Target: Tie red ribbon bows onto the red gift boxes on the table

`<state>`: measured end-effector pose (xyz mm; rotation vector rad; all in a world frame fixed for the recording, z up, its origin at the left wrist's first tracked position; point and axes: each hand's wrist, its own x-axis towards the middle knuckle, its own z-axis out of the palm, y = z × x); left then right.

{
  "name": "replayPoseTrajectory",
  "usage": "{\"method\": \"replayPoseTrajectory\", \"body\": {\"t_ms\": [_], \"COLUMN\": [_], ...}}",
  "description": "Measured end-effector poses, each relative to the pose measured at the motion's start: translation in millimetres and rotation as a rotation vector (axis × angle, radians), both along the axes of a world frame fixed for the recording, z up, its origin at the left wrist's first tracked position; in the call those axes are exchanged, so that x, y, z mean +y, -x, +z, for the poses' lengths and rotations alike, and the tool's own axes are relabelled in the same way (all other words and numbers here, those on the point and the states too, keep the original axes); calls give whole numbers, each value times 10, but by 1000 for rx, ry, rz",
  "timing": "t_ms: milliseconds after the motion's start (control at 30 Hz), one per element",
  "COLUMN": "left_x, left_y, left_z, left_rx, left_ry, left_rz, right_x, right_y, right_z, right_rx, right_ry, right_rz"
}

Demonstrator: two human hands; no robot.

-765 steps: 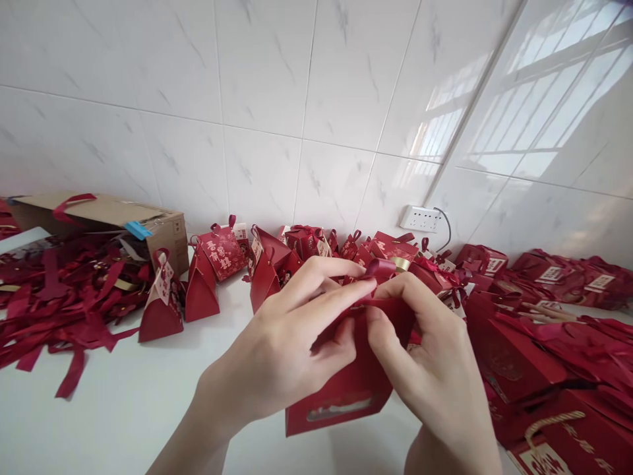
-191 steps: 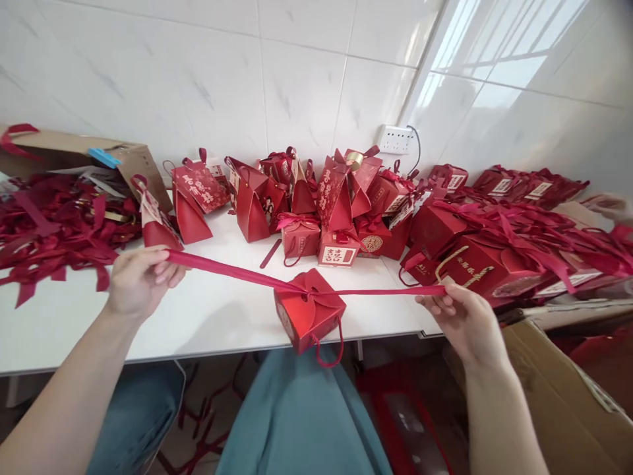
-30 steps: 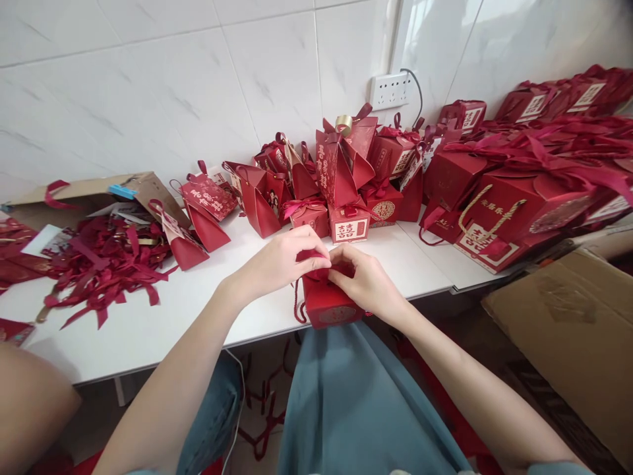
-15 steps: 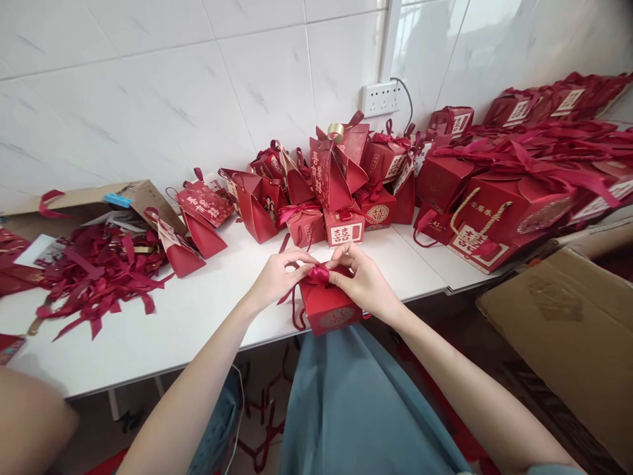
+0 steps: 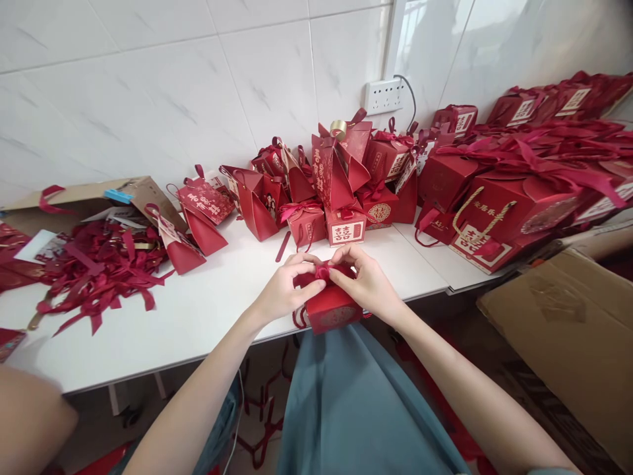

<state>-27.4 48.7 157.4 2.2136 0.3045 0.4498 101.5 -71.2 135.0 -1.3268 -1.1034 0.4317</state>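
The red gift box is located at the near edge of the worktop, centre, with a round emblem on its near face. A red cord handle hangs at its left side. The left hand and the right hand are positioned above the box top, fingers drawn in narrow, both gripping the red ribbon between them. On the far side of the box, a double-happiness box stands among further red boxes. A ribbon pile lies at left, in front of the open cardboard box. At far centre-right, a white socket strip is located against the tiled wall.
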Motion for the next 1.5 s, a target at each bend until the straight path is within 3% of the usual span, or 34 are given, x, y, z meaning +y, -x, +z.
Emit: {"method": "replayPoseTrajectory", "body": {"t_ms": [267,433,767,900,1067,1333,1500], "left_x": [-24,-67,-121,-132,-133,-85,-78], "left_y": [-55,-37,-62,-76,-88,-73,-80], "left_z": [-171,-159,-210,-204,-202,-222,-226], "left_rx": [-139,-141,-204,-214,-208,-198,-230], "left_ry": [133,158,533,525,528,582,590], "left_rz": [74,166,152,166,156,64,92], "right_x": [-30,-39,-9,-108,-268,-220,-252], "right_y": [-56,-54,-55,-65,-58,-66,-41], "right_z": [72,107,72,74,105,15,30], "right_rx": [-121,-188,-258,-405,-646,-626,-638], "right_ry": [38,65,41,-30,-46,-21,-63], "right_rz": [58,19,-41,-110,11,-36,-86]}}
